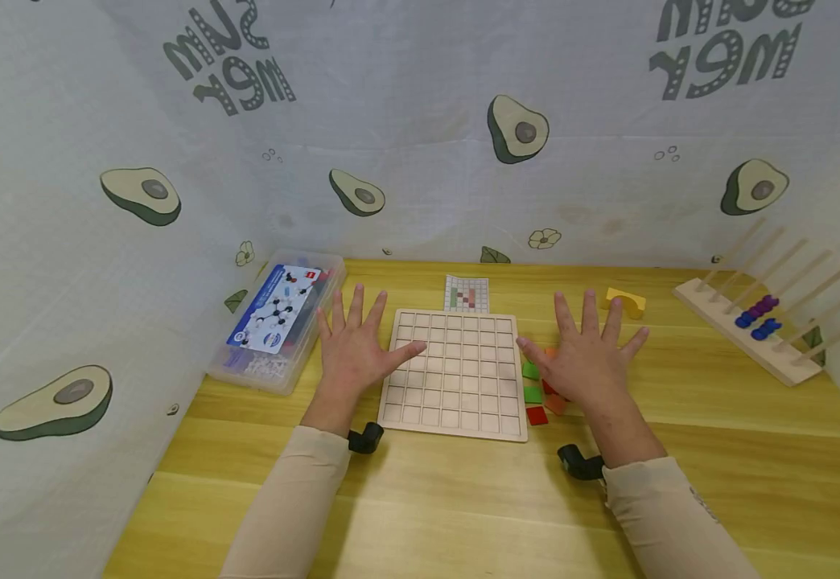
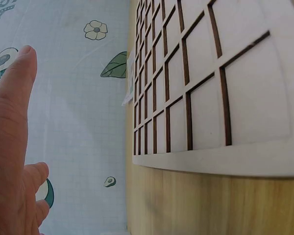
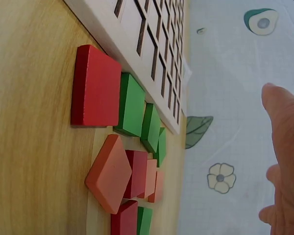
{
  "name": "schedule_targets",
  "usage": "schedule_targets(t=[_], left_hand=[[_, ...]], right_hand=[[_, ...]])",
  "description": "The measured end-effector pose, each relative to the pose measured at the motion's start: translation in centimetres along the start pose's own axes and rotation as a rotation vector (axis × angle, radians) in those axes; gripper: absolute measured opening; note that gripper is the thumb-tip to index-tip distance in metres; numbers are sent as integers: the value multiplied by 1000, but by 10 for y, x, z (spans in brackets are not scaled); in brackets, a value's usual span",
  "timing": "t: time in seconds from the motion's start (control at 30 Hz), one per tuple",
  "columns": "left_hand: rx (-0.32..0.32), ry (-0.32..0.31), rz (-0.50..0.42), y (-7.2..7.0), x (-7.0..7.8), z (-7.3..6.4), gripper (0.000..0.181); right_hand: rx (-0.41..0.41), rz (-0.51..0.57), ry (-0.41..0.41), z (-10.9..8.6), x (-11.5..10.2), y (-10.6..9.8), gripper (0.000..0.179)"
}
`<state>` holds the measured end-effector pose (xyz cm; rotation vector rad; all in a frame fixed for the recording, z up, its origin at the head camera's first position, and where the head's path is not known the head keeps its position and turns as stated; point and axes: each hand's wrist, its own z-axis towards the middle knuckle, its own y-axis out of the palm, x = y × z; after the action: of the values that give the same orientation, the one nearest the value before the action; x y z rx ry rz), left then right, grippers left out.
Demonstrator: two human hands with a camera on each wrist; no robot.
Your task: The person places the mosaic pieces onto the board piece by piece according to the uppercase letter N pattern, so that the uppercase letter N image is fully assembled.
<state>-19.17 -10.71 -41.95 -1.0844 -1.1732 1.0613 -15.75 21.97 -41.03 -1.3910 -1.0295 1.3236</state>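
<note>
Key relation, we'd judge: the loose tiles lie below our R hand [image 1: 588, 362], on its thumb side & back toward the wrist from the fingertips. So R's clearly nearer; L hand [image 1: 351, 358] is across the pale wooden square grid board [image 1: 456, 374] from them. Fingers on both hands are splayed wide, pointing fwd, gripping nothing, & look held clear of the bench [image 1: 456, 507].

From the R fingers, the board sits to the left, btwn both hands, partly under the L thumb in the head view. The small printed paper card w/ a coloured grid [image 1: 467, 293] is btwn the two sets of fingertips, approx. level w/ them.

Looks: flat, smooth, solid-coloured squares, prob. painted wood: red tiles [image 3: 98, 88], green tiles [image 3: 132, 107], orange tiles [image 3: 110, 176]. Being square, no long axis to match, but angles vary: the closest orange one's turned diamond-wise, while three greens run along the board's edge. We can't tell if any overlap.
</note>
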Motion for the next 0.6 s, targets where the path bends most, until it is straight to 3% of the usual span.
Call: schedule_targets(t=[0.3,0.6], left_hand=[[-6,-8,5,1,-1,-1,112],[8,33,-54,6,-6,-3,99]], right_hand=[[14,23,-3,0,5,0,105],[138,108,-54,-1,24,-7,88]])
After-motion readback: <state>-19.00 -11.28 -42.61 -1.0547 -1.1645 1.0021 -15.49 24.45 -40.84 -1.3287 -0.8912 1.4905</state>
